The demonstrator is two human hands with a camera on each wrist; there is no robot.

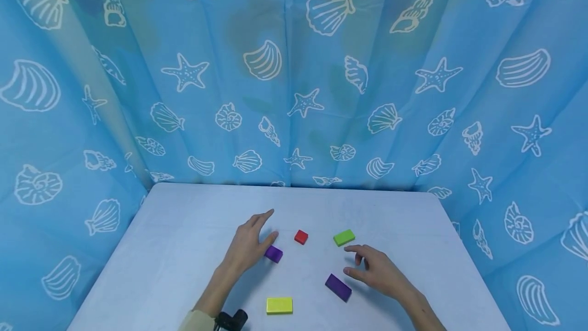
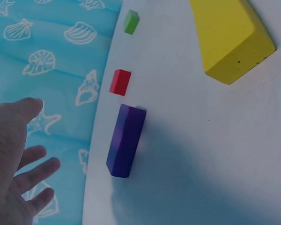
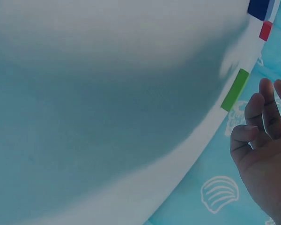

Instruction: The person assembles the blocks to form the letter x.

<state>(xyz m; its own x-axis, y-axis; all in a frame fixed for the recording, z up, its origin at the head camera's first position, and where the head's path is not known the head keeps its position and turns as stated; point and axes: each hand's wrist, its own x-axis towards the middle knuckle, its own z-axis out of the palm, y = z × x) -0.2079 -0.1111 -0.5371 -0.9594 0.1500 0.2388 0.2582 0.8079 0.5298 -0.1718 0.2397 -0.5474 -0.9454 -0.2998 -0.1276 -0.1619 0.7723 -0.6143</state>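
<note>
My left hand (image 1: pixel 248 243) hovers over the table with fingers extended, its thumb overlapping the edge of a small purple block (image 1: pixel 274 254) in the head view. Nothing is held in it. In the left wrist view its fingers are spread apart, with that purple block (image 2: pixel 126 140) lying beyond them. My right hand (image 1: pixel 378 269) is raised between a green block (image 1: pixel 344 237) and a longer purple block (image 1: pixel 338 287), fingers loosely bent and holding nothing. A red block (image 1: pixel 300 237) lies between the two hands, farther back. Nearest to me is a yellow block (image 1: pixel 279 306).
All the blocks lie apart on a white table (image 1: pixel 193 229). Behind and beside it hangs a blue curtain (image 1: pixel 294 132) with white shell and starfish prints. A black strap device (image 1: pixel 231 320) sits at my left wrist, by a beige sleeve (image 1: pixel 196 321).
</note>
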